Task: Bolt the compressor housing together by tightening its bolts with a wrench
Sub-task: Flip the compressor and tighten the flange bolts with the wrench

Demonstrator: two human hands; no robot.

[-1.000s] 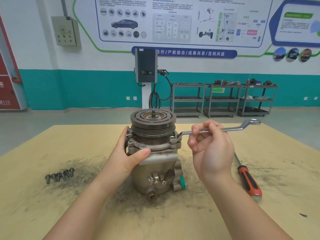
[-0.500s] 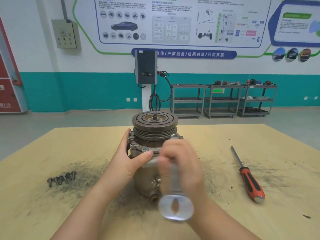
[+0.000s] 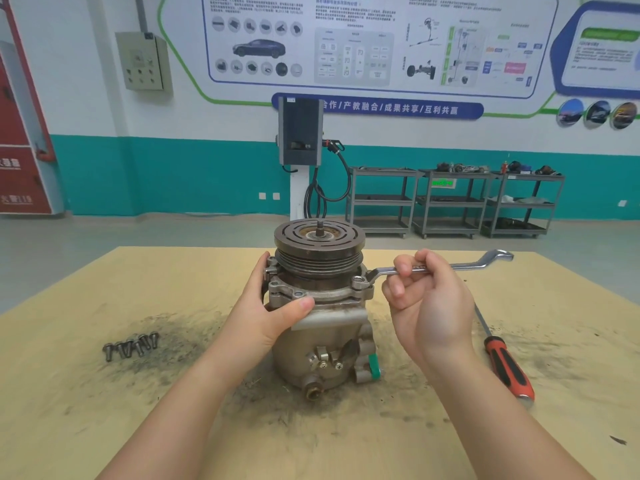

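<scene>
A: Compressor housing [image 3: 322, 341], grey cast metal with a dark grooved pulley [image 3: 319, 244] on top: stands upright at mid-bench, on the yellow-tan wooden bench [image 3: 104, 427], in a patch of dark grime.

B: Grip state, left hand [image 3: 273, 306]?

A: Wrapped round the housing's left side at the flange; thumb lies across the front, fingers curl behind.

B: Right hand [image 3: 429, 306]?

A: Closed round the shank of the silver offset ring wrench [image 3: 464, 266], palm toward the camera. Wrench lies roughly level; near ring sits on a bolt [image 3: 360, 281] at the flange's right edge, far ring points right.

B: Loose items?

A: Cluster of small grey flanged bolts [image 3: 131, 346] on the bench, well left of the housing. Red-and-black-handled screwdriver [image 3: 505, 365] on the bench to the right, shaft partly hidden behind the right hand.
</scene>
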